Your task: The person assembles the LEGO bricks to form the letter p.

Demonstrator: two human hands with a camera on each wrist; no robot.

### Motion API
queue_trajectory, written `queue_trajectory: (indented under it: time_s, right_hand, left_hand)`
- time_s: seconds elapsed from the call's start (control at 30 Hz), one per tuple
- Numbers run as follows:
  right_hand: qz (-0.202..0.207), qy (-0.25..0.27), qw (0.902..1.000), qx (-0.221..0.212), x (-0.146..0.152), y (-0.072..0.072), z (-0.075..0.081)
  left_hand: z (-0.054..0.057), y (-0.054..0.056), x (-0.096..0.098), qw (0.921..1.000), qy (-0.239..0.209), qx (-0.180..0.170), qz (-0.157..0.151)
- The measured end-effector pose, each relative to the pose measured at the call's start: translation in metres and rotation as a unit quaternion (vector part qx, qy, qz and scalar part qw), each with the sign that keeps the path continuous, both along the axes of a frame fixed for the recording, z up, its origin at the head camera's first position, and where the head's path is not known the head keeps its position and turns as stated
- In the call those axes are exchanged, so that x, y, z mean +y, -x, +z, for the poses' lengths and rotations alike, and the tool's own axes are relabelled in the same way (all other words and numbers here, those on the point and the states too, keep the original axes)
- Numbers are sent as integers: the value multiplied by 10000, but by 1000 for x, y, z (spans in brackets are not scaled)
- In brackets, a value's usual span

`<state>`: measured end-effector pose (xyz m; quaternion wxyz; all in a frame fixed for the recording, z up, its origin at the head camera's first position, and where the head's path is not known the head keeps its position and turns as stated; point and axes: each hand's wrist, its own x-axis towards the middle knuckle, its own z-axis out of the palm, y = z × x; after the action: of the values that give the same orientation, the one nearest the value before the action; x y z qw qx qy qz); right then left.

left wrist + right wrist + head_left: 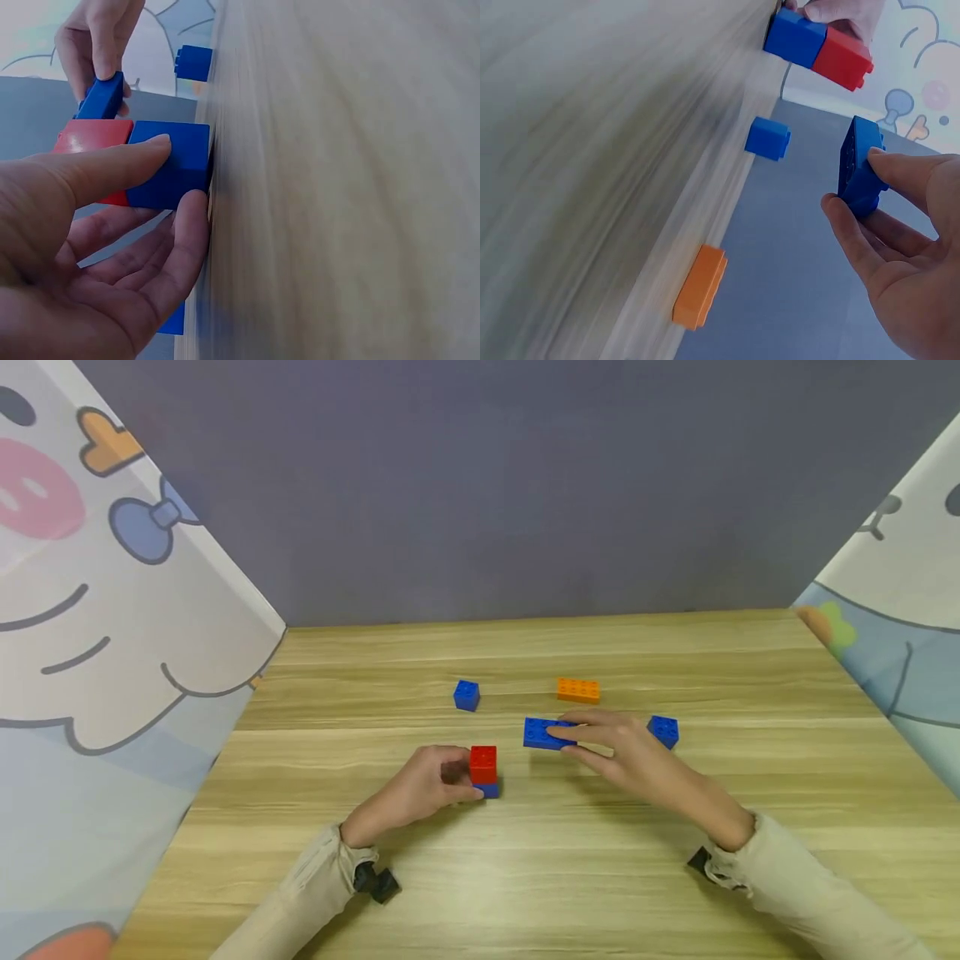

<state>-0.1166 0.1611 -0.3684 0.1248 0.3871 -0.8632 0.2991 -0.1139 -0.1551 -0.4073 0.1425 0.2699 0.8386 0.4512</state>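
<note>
A red brick (483, 763) sits on top of a square blue brick (176, 176), forming a small upright stack at the middle of the table (465, 877). My left hand (414, 787) grips this stack from its left side, thumb across the blue brick in the left wrist view. To the right, my right hand (626, 750) pinches a long blue brick (540, 733) between thumb and fingers. In the right wrist view this brick (861, 161) is held above the table, higher than the red brick's top and apart from the stack.
Farther back lie a small blue brick (467, 696) and an orange brick (578, 691). Another small blue brick (663, 732) stands just beyond my right hand, partly hidden by it. A grey panel (525, 493) closes off the back, with cartoon-printed panels (150, 652) at both sides.
</note>
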Motion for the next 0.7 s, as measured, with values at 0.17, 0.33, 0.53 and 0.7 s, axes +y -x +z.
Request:
queue_trajectory:
  time_s: [0.17,0.33,0.53,0.7]
  right_hand:
    - [205,122,9995,205,-10,-2,-2]
    - [348,249,9989,177,-20,-5,-1]
    - [494,262,9984,64,-29,-7,2]
    - [631,152,9977,194,-35,-9,3]
  left_hand:
    - [0,-1,0,10000,-13,-95,0]
    - [0,0,1,9999,-42,-111,22]
    - [0,0,2,10000,2,-74,53]
    - [0,0,3,10000,-12,24,-18]
